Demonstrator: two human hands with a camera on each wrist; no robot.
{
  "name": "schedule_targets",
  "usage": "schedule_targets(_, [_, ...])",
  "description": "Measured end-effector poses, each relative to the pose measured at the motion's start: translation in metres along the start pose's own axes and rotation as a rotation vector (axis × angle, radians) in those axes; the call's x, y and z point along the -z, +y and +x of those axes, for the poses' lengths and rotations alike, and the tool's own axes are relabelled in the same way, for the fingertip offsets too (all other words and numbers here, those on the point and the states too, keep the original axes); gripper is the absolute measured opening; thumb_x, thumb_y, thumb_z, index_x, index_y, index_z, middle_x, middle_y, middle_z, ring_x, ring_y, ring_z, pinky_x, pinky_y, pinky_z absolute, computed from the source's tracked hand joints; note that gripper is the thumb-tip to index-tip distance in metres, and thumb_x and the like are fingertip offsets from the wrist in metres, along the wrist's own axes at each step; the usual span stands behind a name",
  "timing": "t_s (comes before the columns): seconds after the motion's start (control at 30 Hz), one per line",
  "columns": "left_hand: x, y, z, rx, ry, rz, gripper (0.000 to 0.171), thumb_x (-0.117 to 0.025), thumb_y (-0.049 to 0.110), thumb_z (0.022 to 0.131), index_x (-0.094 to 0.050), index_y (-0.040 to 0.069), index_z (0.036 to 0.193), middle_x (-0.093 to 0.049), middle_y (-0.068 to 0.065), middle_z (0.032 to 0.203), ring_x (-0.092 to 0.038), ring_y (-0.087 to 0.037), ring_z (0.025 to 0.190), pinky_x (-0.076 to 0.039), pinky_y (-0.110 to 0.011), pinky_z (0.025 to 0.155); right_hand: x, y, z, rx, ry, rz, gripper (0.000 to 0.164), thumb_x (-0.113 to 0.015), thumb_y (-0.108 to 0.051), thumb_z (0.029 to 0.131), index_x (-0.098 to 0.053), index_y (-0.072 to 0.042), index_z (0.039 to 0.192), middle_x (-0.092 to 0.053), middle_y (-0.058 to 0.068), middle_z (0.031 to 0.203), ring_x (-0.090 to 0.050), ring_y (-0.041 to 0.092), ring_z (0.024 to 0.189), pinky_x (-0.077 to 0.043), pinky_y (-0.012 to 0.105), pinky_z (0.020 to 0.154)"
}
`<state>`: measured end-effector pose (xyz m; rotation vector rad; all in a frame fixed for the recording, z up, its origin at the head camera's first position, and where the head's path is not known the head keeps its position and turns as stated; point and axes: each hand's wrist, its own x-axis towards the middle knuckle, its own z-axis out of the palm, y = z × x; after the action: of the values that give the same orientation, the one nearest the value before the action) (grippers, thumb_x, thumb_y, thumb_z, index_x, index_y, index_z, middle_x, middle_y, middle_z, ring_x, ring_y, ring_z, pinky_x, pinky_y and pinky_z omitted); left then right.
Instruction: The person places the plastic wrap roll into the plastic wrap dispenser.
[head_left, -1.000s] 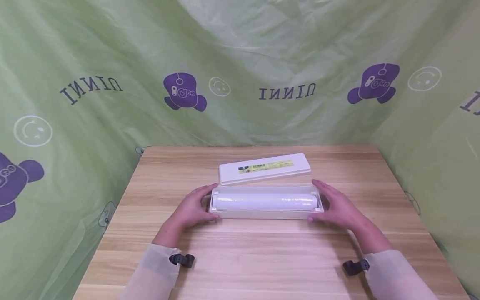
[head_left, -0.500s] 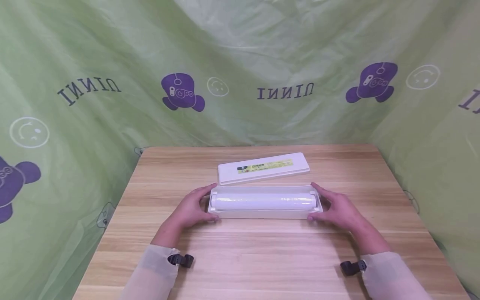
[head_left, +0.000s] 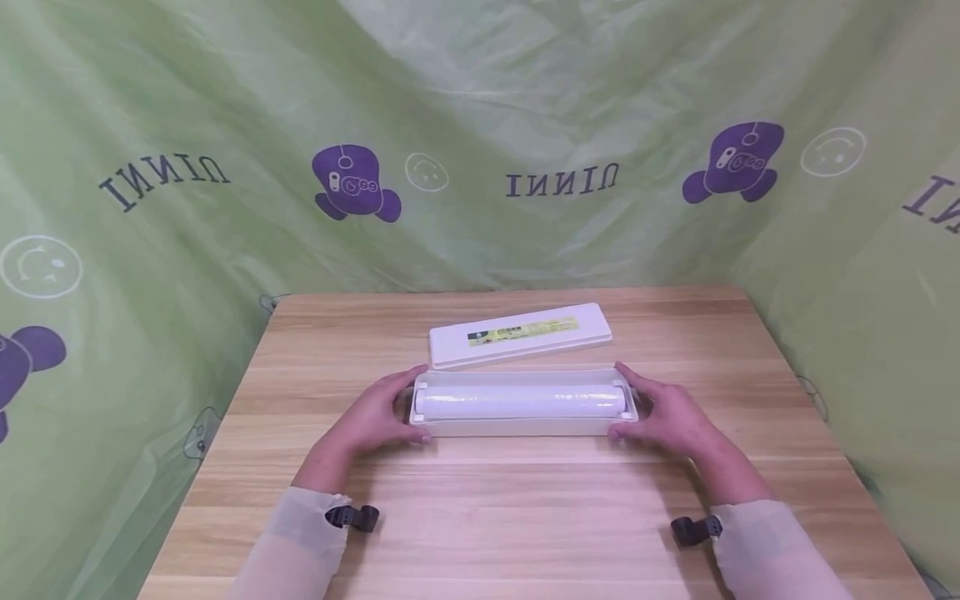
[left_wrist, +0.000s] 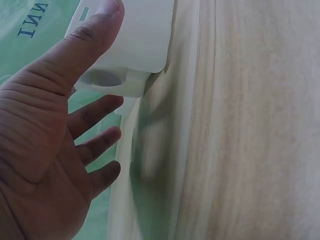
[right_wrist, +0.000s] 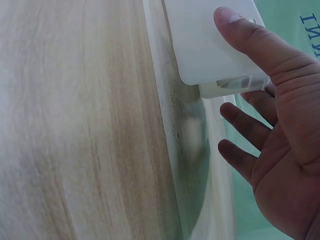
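Note:
A long white cling film box lies on the wooden table without its lid. Inside it sits a roll of clear cling film. My left hand holds the box's left end, thumb on the front wall and index finger at the back corner. At the right end my right hand grips it in the same way. In the left wrist view the thumb presses the box's front wall, while the lower fingers hang beside it. The right wrist view shows the other thumb on the front wall.
Behind the box lies its white lid, set at a slant, with a yellow-green label. The wooden table reaches back to a green curtain printed with purple figures, which also hangs at both sides.
The head view has turned slightly, so everything sits a little further left in it. Both hands keep their hold on the box, and the lid stays where it lay.

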<state>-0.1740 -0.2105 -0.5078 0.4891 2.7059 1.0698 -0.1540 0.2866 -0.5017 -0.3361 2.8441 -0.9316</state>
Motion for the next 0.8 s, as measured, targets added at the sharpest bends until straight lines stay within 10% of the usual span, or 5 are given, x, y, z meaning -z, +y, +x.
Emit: schedule_targets(0.8, [0.012, 0.001, 0.015, -0.04, -0.047, 0.034, 0.117, -0.095, 0.057, 0.064, -0.041, 0.021, 0.161, -0.046, -0.008, 0.16, -0.038, -0.036, 0.149, -0.028, -0.056, 0.123, 0.0, 0.0, 0.001, -0.006, 0.008, 0.002, 0.118, -0.092, -0.059, 0.068, -0.036, -0.017, 0.163, -0.051, 0.03, 0.148, -0.051, 0.051, 0.133, -0.041, 0.063, 0.111])
